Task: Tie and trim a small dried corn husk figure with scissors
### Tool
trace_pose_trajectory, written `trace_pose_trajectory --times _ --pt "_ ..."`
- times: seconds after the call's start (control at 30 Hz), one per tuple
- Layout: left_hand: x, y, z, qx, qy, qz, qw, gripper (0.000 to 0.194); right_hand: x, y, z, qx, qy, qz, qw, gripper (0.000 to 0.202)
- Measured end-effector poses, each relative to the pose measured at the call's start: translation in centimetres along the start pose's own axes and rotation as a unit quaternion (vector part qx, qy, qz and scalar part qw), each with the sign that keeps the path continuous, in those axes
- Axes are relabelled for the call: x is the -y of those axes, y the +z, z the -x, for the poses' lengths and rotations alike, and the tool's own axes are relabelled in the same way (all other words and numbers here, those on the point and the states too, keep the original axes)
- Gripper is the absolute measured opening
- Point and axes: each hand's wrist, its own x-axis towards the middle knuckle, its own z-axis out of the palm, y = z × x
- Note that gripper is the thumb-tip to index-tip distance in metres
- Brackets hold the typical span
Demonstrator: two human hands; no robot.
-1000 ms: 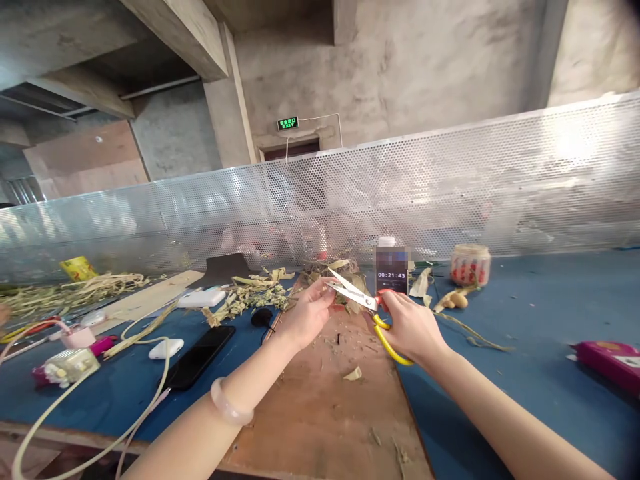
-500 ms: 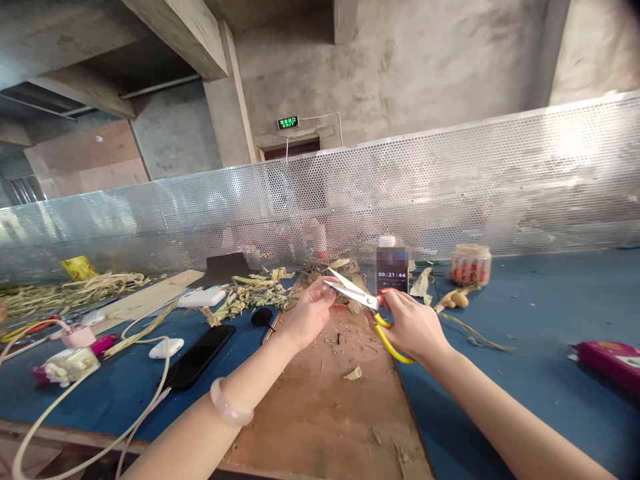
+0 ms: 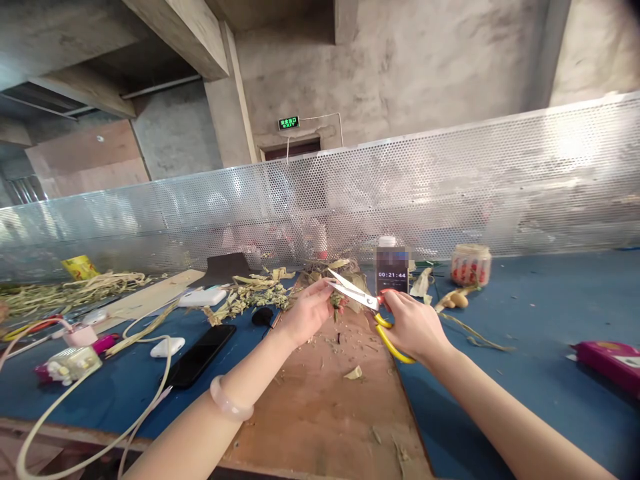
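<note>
My right hand [image 3: 414, 325] is closed round the handles of a pair of scissors [image 3: 361, 296] with yellow and red grips. Their blades are parted a little and point left, over my left hand's fingertips. Drawn together, the fingers of my left hand [image 3: 309, 312] pinch a small green sprig of dried plant [image 3: 336, 308] that hangs just under the blades. Its upper end is hidden by the fingers and the blades. Beneath both hands lies a brown board [image 3: 325, 400] strewn with bits of dried plant.
A heap of dried stems [image 3: 255, 297] lies left of the board, near a black phone [image 3: 203, 353], a white case [image 3: 167, 347] and looping cables. Behind my right hand stand a timer screen [image 3: 393, 272] and a glass jar [image 3: 471, 265]. A perforated metal screen [image 3: 200, 213] runs across the back.
My left hand has turned slightly, and the green sprig now shows below the blades. The scissors and my right hand stay almost where they were.
</note>
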Motion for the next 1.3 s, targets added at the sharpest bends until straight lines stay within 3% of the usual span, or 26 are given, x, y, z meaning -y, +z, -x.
trace_pose_trajectory --times 0.37,0.83,1.3 --pt "0.0 -0.9 0.1 -0.004 -0.03 -0.002 1.0 0.011 0.0 0.1 0.0 0.013 -0.018 0.02 1.0 0.019" --pt "-0.2 -0.9 0.2 0.013 -0.06 0.03 0.998 0.012 -0.6 0.2 0.0 -0.047 -0.064 0.049 0.996 0.017" --pt "-0.7 -0.8 0.2 0.013 -0.062 -0.003 0.998 0.019 -0.3 -0.2 0.2 0.006 -0.065 0.068 0.996 0.028"
